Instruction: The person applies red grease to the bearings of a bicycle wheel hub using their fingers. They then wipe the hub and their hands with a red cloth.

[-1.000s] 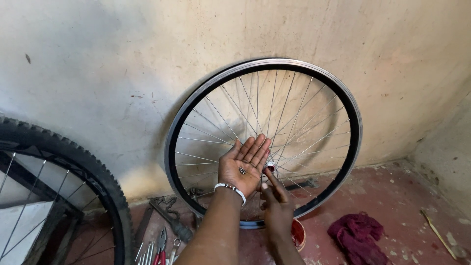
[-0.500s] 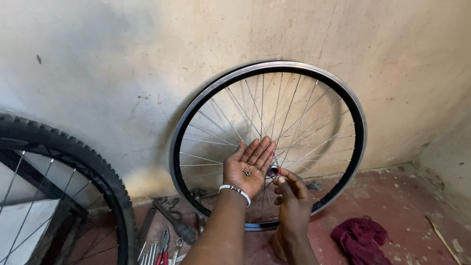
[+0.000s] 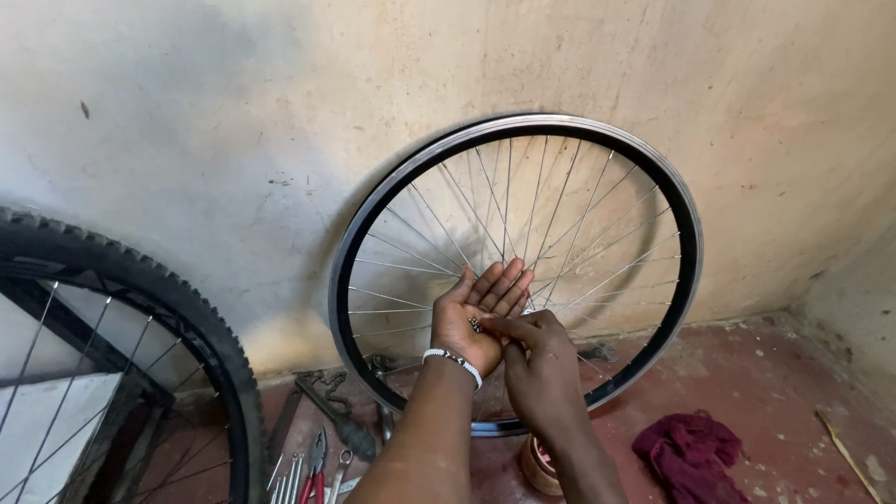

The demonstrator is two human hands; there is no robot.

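Observation:
My left hand (image 3: 478,315) is held palm up in front of a bare bicycle wheel rim (image 3: 373,215) that leans on the wall. A few small metal bearing balls (image 3: 475,324) lie in the palm. A white bead bracelet sits on that wrist. My right hand (image 3: 537,366) is beside it, its fingertips reaching onto the palm at the small balls. Both hands cover the wheel's hub, which is hidden behind them.
A tyred bicycle wheel (image 3: 140,317) stands at the left. Pliers, spanners and other tools (image 3: 322,448) lie on the red floor below. A small copper-coloured pot (image 3: 539,467) sits under my right wrist. A dark red rag (image 3: 689,448) lies at the right.
My right hand has risen from below the hub and its fingers have come onto my left palm. The view has shifted slightly to the left.

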